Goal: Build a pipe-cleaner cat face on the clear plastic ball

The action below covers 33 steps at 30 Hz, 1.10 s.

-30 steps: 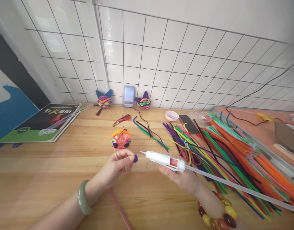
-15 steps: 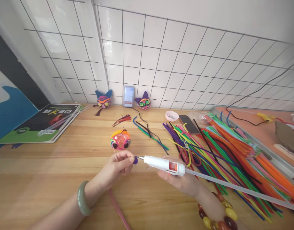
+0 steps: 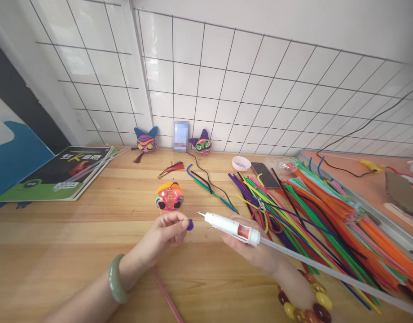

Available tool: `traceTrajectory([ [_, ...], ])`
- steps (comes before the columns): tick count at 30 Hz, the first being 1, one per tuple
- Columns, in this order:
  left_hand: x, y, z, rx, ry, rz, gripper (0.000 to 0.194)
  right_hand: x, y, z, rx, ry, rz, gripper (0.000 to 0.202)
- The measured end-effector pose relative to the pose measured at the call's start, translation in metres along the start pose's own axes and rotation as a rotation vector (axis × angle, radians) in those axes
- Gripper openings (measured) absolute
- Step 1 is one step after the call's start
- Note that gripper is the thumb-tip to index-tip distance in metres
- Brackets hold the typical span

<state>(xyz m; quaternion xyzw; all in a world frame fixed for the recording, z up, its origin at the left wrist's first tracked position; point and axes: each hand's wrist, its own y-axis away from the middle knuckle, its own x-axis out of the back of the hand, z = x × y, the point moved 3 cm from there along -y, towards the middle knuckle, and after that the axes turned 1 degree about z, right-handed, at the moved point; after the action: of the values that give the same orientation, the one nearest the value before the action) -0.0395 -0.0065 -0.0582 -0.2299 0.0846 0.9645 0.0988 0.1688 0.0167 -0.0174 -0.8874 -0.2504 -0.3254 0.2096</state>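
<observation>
Purple piece [image 3: 190, 224]: centre, edge pinched narrowly by my left hand [image 3: 169, 228]. Glue gun [image 3: 226, 225]: wrapped in my right hand [image 3: 248, 247], tip right of the piece, open gap between. Mask [image 3: 169, 196]: just beyond left hand. Stems [image 3: 304, 215]: right.

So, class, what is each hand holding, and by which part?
Left hand: small purple piece, pinched at its edge. Right hand: white glue gun, around its body.
</observation>
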Motion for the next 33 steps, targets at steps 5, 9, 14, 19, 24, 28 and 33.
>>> traceTrajectory([
  [5, -0.001, 0.000, 0.001, -0.001, 0.011, 0.003, 0.016, -0.004, -0.004, 0.011, 0.018, 0.165, -0.017, 0.007],
  [9, -0.002, 0.002, 0.000, 0.004, 0.010, -0.002, 0.016, -0.004, -0.005, 0.013, 0.000, 0.280, -0.123, 0.010],
  [14, -0.003, 0.003, -0.004, 0.028, -0.051, -0.011, 0.017, -0.008, -0.003, 0.024, -0.033, 0.239, -0.189, 0.045],
  [19, -0.004, 0.005, -0.005, 0.044, -0.070, -0.006, 0.019, -0.006, 0.002, 0.032, -0.046, 0.250, -0.231, 0.067],
  [24, -0.007, 0.006, -0.003, 0.047, -0.116, -0.012, 0.020, 0.003, 0.003, 0.021, 0.064, 0.342, -0.092, 0.059],
  [28, -0.012, 0.007, -0.003, 0.049, -0.163, -0.028, 0.020, -0.002, 0.004, -0.004, 0.212, 0.266, 0.072, 0.036],
  [33, -0.020, 0.010, -0.007, 0.068, -0.205, -0.055, 0.024, -0.018, 0.008, -0.026, 0.315, 0.126, 0.124, 0.032],
])
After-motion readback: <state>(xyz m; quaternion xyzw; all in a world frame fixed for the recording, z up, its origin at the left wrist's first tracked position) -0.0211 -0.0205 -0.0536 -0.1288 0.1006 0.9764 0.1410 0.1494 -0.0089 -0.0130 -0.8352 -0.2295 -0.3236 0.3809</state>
